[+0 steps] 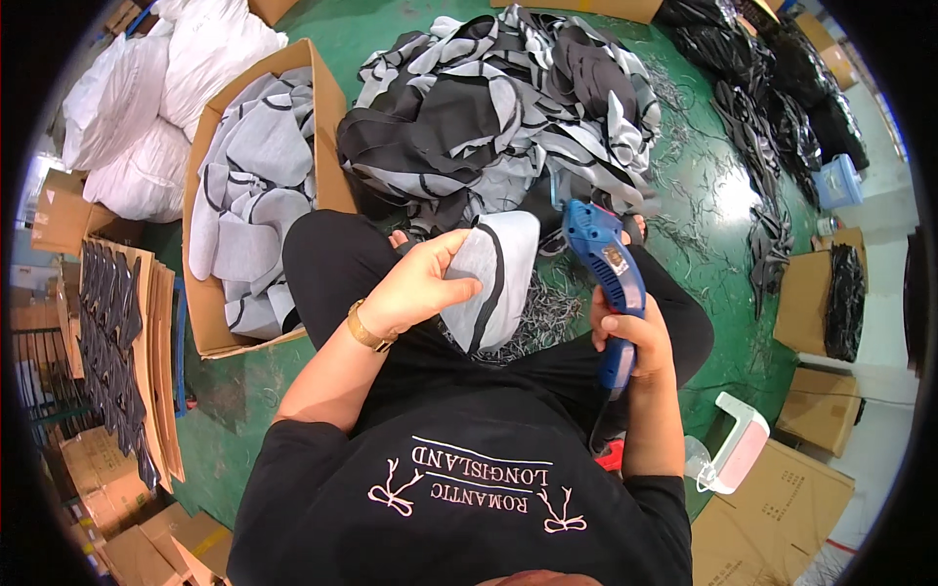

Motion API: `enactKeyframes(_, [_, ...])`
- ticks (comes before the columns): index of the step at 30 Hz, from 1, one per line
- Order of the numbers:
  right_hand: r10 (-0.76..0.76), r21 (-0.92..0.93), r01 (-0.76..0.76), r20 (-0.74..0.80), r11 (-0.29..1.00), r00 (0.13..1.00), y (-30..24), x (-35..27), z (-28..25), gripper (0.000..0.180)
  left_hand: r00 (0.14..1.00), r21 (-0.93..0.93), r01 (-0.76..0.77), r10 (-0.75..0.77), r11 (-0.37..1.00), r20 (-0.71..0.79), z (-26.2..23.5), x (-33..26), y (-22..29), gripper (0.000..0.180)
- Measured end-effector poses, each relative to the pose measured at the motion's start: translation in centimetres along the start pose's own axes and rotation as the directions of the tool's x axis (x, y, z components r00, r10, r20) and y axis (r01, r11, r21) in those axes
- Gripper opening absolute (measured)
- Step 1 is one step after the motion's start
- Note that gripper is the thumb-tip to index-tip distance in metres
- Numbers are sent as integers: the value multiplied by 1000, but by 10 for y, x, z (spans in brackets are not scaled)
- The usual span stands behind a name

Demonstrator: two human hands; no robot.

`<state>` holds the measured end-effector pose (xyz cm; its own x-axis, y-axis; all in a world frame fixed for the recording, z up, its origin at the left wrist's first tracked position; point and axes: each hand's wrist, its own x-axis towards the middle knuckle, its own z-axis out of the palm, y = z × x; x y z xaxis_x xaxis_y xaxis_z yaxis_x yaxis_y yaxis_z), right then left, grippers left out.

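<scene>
My left hand [430,278] is closed on a grey fabric piece [496,278] with a curved black band, pinched near its upper left edge between thumb and fingers. The piece hangs tilted above my lap. Wrapped around the handle of a blue hand-held electric cutter [608,256] is my right hand [633,332]. A thin bent metal bar [556,189] sticks out at the cutter's head, just right of the fabric and apart from it. A dark cord runs down from the handle. In front of my legs lies a big heap of grey and black fabric pieces [440,117].
At left stands an open cardboard box [330,127] of similar pieces, with white sacks [117,103] behind. Thin trimmings [542,317] lie between my legs and across the green floor [728,254]. Black plastic bags [782,88], cartons [821,408] and a white-and-pink stool-like object [735,444] are at right.
</scene>
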<state>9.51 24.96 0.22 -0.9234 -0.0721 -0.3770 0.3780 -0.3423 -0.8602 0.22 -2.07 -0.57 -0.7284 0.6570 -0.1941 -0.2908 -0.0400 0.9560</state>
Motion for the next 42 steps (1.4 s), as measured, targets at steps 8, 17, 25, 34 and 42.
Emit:
enactKeyframes(8, [-26, 33, 30, -102, 999, 994, 7, -2, -19, 46, 926, -190, -189, 111, 963, -360, -39, -5, 9, 35])
enactKeyframes(17, [-109, 106, 130, -179, 986, 978, -8, 11, -47, 45, 227, 53, -754, 335, 654, -914, -202, -61, 32, 44])
enactKeyframes(25, [-138, 182, 169, -172, 969, 975, -31, 39, -75, 47, 774, -132, -359, 216, 924, -595, -83, 65, 20, 27])
enactKeyframes(34, [-58, 358, 151, -258, 921, 964, -37, 54, -99, 55, 939, 502, 284, -342, 817, 24, -2, 218, -193, 29])
enactKeyframes(42, [28, 407, 114, -326, 906, 945, -53, 55, -109, 54, 794, 877, 404, -577, 261, -194, 26, 270, -310, 48])
